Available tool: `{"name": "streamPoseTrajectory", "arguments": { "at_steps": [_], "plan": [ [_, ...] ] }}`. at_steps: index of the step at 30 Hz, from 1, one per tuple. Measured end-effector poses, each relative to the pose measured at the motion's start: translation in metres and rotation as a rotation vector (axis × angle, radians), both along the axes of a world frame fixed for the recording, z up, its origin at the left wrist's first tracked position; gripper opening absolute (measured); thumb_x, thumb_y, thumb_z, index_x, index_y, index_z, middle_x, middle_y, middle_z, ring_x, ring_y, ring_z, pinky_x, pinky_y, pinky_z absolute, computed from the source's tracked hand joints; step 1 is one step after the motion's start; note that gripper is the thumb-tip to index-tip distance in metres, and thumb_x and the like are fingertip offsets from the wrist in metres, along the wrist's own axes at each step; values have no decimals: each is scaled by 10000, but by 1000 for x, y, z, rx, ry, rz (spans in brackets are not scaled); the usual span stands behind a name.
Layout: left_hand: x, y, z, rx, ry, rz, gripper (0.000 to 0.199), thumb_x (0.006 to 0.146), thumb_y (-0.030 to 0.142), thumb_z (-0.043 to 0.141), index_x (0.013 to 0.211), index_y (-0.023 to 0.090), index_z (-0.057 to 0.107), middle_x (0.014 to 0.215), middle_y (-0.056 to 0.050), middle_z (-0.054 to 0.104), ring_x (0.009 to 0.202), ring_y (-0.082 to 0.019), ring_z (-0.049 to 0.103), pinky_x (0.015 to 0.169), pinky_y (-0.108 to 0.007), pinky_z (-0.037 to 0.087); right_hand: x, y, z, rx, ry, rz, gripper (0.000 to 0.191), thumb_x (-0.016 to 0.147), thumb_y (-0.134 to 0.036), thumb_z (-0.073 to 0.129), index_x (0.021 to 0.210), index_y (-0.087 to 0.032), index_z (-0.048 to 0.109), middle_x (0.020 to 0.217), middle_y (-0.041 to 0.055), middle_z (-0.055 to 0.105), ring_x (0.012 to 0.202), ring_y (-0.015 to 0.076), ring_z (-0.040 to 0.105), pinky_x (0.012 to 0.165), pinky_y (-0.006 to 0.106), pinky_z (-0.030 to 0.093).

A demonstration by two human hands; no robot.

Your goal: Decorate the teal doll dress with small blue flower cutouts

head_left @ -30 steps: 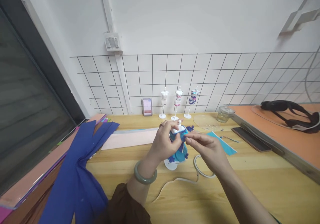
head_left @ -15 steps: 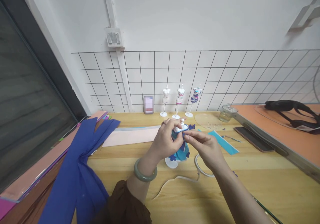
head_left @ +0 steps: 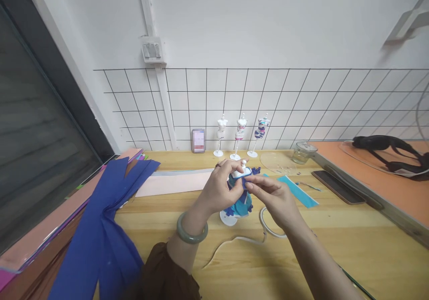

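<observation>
Two-handed work on the dressed mannequin [head_left: 240,207], the landmark for all positions given. The small figure stood upright on the desk [head_left: 161,219], its round white base [head_left: 228,218] near the desk's surface level. The left hand [head_left: 219,190] grasped its upper body between thumb and fingers, beside the white neck [head_left: 244,163]; the right hand [head_left: 278,199] pinched at the blue bodice material [head_left: 245,183] with thumb and forefinger, the fingertips of both hands nearly meeting. The exact edge pinched was too small to tell.

In judgement, good handling called for a steady left grip above the waist, light enough to spare the cloth, while the right fingertips pressed the material flat against the torso, working in short stretches without dragging the layer beneath. Pressure from both sides needed balance, lest the slender figure twist or tip. The dark-blue flowers [head_left: 255,171] at its side were best left untouched by the palm.

Containers: beyond the mannequin and to its right stood a glass jar [head_left: 302,154]; whether it held anything could not be told. Between jar and mannequin, a clear shallow dish [head_left: 269,160] bore a few tiny pieces [head_left: 283,168].
</observation>
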State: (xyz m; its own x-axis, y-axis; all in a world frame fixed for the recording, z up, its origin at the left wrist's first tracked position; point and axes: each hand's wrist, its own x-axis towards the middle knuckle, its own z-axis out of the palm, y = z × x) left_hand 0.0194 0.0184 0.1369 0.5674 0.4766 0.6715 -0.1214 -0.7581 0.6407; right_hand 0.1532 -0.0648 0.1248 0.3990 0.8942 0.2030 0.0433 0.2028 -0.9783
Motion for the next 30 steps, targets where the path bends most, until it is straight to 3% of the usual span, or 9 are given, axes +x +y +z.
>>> {"name": "streamPoseTrajectory", "arguments": {
  "at_steps": [11, 30],
  "plan": [
    [0, 1, 0, -2, -3, -9, 238, 753, 80, 490, 944, 217, 450, 1109, -62, 565, 1132, -196, 521, 966, -356, 408, 11, -7, -6, 2, -9, 166, 235, 682, -292, 731, 912, -248, 704, 681, -12, 600, 616, 105, 537, 562, 241, 469],
    [-1, 1, 3, 86, 10, 59, 245, 752, 88, 490, 960, 217, 489, 1064, -44, 589, 1075, -180, 532, 925, -335, 422, 8, -4, -5, -19, 54, 185, 285, 663, -309, 744, 932, -234, 688, 711, -4, 575, 644, 113, 531, 558, 241, 450]
  ]
}}
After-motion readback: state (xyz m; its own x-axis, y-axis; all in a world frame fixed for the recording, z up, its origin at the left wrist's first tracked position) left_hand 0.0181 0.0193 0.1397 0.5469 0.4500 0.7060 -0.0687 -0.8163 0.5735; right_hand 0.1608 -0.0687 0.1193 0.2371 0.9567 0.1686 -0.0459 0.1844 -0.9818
